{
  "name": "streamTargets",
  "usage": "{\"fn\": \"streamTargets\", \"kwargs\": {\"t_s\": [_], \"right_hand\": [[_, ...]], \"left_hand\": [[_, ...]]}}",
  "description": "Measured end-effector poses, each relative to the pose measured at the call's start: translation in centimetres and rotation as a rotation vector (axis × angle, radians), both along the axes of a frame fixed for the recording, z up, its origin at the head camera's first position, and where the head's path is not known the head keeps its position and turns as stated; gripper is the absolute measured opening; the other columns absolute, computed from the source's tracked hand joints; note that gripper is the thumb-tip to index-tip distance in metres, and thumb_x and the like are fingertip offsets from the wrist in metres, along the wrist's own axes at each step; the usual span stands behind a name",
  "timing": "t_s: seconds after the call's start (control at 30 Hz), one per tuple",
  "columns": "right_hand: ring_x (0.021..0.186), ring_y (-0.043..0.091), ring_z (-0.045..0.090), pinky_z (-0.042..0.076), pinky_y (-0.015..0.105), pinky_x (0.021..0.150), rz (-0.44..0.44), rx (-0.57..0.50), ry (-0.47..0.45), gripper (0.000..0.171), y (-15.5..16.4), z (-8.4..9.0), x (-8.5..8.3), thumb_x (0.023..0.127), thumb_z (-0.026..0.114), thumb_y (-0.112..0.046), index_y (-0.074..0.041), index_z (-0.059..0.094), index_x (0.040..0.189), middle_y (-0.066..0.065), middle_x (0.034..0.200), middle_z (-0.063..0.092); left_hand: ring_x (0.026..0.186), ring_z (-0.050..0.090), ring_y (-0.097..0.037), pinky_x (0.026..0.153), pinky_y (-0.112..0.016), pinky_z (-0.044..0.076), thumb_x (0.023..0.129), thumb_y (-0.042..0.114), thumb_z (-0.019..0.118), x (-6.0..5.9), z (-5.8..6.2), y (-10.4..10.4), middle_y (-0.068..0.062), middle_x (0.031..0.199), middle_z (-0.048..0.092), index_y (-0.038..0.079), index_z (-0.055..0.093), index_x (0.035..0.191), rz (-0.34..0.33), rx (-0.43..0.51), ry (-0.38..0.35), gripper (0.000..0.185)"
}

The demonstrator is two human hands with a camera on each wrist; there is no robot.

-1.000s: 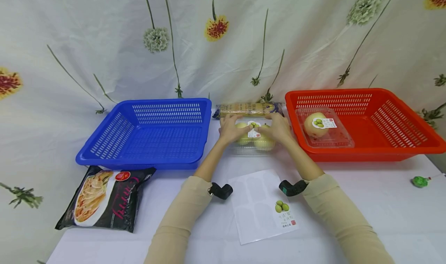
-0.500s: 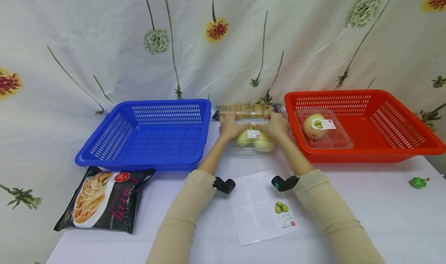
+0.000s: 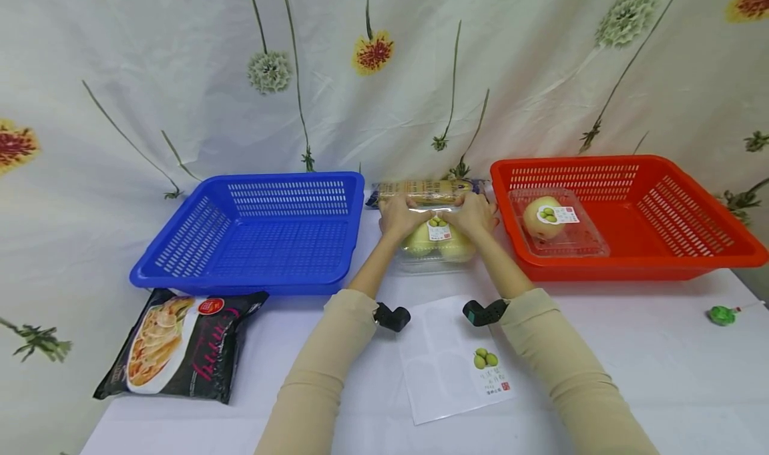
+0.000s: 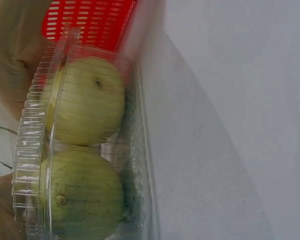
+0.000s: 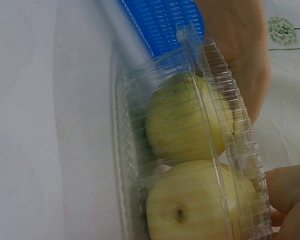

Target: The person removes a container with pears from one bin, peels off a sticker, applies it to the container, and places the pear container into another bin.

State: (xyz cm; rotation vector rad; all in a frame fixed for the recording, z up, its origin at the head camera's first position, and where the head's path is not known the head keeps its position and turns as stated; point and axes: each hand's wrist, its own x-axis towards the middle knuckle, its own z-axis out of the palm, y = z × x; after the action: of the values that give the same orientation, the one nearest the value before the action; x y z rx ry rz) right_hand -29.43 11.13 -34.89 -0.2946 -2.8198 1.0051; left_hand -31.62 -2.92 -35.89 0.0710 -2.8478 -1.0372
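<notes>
My clear box (image 3: 434,245) shows pale green fruit; blue basket (image 3: 252,235) at left, red basket (image 3: 625,218) at right, flowered white cloth (image 3: 180,75) across the top.

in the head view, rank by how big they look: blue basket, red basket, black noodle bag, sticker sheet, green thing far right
1. Red basket and blue basket: largest. Red looks a bit wider, but they are too alike to rank.
2. Black noodle bag.
3. Sticker sheet, partly under the sleeves and close to the bag in size.
4. Green thing, smallest.
</notes>
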Motion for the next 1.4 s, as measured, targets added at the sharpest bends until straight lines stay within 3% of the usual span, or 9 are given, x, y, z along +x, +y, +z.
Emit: {"fn": "streamTargets", "kwargs": {"t_s": [0.23, 0.43, 0.57, 0.77, 0.9, 0.97, 1.13, 1.33, 1.4], "right_hand": [[0.115, 0.043, 0.040, 0.034, 0.059, 0.092, 0.009, 0.005, -0.006, 0.039, -0.1, -0.2, 0.1, 0.079, 0.074, -0.035, -0.007, 0.061, 0.102, 0.016, 0.119, 0.055], [0.115, 0.041, 0.046, 0.035, 0.056, 0.093, 0.100, 0.001, 0.043, 0.031, 0.5, -0.1, 0.9, 0.087, 0.062, -0.026, -0.004, 0.062, 0.110, 0.017, 0.120, 0.059], [0.115, 0.040, 0.051, 0.038, 0.054, 0.092, 0.204, 0.017, 0.103, 0.032, 1.0, -0.1, 2.2, 0.087, 0.059, -0.021, -0.004, 0.063, 0.114, 0.018, 0.123, 0.059], [0.110, 0.044, 0.051, 0.038, 0.055, 0.093, 0.290, 0.086, 0.293, 0.030, 1.4, -0.8, 5.0, 0.084, 0.062, -0.014, 0.003, 0.064, 0.108, 0.027, 0.113, 0.060], [0.117, 0.052, 0.042, 0.032, 0.058, 0.101, 0.259, 0.077, 0.285, 0.045, 1.5, -1.2, 7.2, 0.085, 0.064, -0.014, 0.009, 0.053, 0.123, 0.035, 0.126, 0.047], [0.123, 0.055, 0.034, 0.027, 0.060, 0.104, 0.247, 0.054, 0.248, 0.056, 1.4, -1.4, 8.3, 0.086, 0.064, -0.015, 0.011, 0.043, 0.131, 0.039, 0.133, 0.038], [0.132, 0.058, 0.014, 0.019, 0.060, 0.107, 0.243, -0.081, 0.177, 0.072, 1.1, -2.1, 10.7, 0.087, 0.062, -0.014, 0.017, 0.022, 0.139, 0.044, 0.139, 0.024], [0.121, 0.049, 0.044, 0.038, 0.052, 0.100, 0.238, -0.444, -0.013, 0.086, 0.6, -3.1, 12.9, 0.090, 0.059, -0.017, 0.013, -0.001, 0.144, 0.039, 0.144, 0.020], [0.120, 0.046, 0.046, 0.044, 0.048, 0.096, 0.263, -0.559, -0.066, 0.085, 0.5, -3.3, 13.1, 0.091, 0.058, -0.017, 0.008, -0.002, 0.147, 0.037, 0.145, 0.021]], "left_hand": [[0.111, 0.044, -0.027, 0.081, -0.042, 0.048, 0.073, 0.046, 0.077, 0.3, -0.1, 0.2, -0.006, 0.109, 0.061, 0.010, 0.064, 0.090, 0.034, -0.039, 0.002, 0.042], [0.109, 0.046, -0.028, 0.089, -0.049, 0.042, 0.075, 0.051, 0.073, 0.5, 0.4, 0.2, -0.003, 0.102, 0.062, 0.011, 0.062, 0.083, 0.046, -0.112, -0.033, 0.042], [0.112, 0.049, -0.030, 0.095, -0.055, 0.037, 0.077, 0.057, 0.068, 0.9, 0.9, 0.2, -0.005, 0.101, 0.063, 0.012, 0.063, 0.080, 0.050, -0.229, -0.063, 0.045], [0.120, 0.043, -0.034, 0.098, -0.057, 0.033, 0.078, 0.061, 0.064, 1.4, 0.8, 0.3, -0.017, 0.122, 0.057, 0.011, 0.064, 0.096, 0.063, -0.313, -0.053, 0.053], [0.120, 0.042, -0.033, 0.095, -0.050, 0.039, 0.080, 0.058, 0.063, 1.8, 0.5, 0.4, -0.021, 0.128, 0.051, 0.007, 0.062, 0.105, 0.048, -0.310, -0.010, 0.056], [0.112, 0.050, -0.032, 0.089, -0.045, 0.045, 0.083, 0.055, 0.063, 2.0, 0.4, 0.3, -0.019, 0.121, 0.056, 0.005, 0.060, 0.109, 0.031, -0.291, -0.003, 0.056], [0.090, 0.063, -0.031, 0.076, -0.042, 0.050, 0.090, 0.047, 0.058, 2.5, 0.2, 0.0, -0.014, 0.100, 0.066, 0.007, 0.054, 0.112, -0.015, -0.225, -0.029, 0.045], [0.095, 0.062, -0.033, 0.080, -0.045, 0.048, 0.095, 0.046, 0.049, 3.2, 0.0, -0.1, -0.015, 0.105, 0.066, 0.010, 0.053, 0.113, -0.051, -0.244, -0.056, 0.040], [0.096, 0.061, -0.034, 0.079, -0.045, 0.049, 0.096, 0.046, 0.045, 3.5, 0.2, -0.1, -0.017, 0.108, 0.065, 0.010, 0.053, 0.116, -0.065, -0.259, -0.084, 0.041]]}}
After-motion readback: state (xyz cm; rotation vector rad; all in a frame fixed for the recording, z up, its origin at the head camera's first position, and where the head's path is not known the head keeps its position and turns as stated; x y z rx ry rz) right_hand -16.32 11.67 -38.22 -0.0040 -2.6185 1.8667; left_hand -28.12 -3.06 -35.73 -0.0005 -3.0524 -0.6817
